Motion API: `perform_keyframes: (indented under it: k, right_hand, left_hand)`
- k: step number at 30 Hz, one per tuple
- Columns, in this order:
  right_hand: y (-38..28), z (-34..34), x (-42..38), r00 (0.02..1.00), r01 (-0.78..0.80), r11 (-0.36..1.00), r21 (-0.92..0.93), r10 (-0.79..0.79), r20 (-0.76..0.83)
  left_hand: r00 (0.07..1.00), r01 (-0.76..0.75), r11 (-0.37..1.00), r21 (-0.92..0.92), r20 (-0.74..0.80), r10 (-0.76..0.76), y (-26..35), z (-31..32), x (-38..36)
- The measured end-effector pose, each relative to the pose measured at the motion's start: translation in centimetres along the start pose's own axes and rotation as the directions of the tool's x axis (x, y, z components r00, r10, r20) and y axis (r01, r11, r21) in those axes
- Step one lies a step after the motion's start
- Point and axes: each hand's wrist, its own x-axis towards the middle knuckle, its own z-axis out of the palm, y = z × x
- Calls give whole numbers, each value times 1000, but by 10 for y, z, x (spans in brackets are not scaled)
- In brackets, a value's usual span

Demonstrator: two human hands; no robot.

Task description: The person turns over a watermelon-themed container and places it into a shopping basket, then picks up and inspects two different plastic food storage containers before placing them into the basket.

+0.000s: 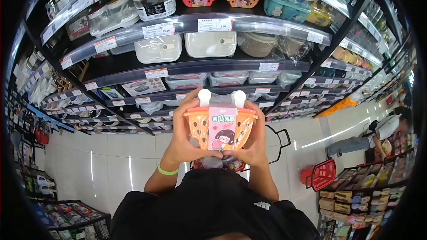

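Shop aisle, shelves [187,69]; both hands [187,144] clasp orange mould [220,126].

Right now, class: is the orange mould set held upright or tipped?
Upright: the orange mould set sits level between left hand and right hand, white handles on top.

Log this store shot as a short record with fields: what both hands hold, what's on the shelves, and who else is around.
held item: orange mould set with two white handles and a pink label
left hand: grips its left side, green wristband
right hand: grips its right side
shelves: boxed containers, price tags, similar red and orange sets on top
floor: red basket
other person: crouched at the right aisle
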Motion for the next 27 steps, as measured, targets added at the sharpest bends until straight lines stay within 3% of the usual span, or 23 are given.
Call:
perform_keyframes:
  k: [6, 8, 17, 27]
  right_hand:
    - [5, 1, 3, 1000, 8, 998, 59, -7, -15]
    - [4, 0, 2, 1000, 18, 999, 39, -18, 4]
    - [6, -11, -10, 999, -38, 998, -49, 40, 30]
    - [-3, -12, -5, 997, 6, 997, -83, 1, 78]
  left_hand:
    - [999, -27, 1000, -8, -37, 27, -5, -4, 2]
    - [997, -61, 996, 65, -37, 63, -8, -5, 0]
    - [997, -73, 996, 53, -19, 74, -8, 1, 0]
    - [998, -58, 995, 82, -23, 60, -7, 3, -2]
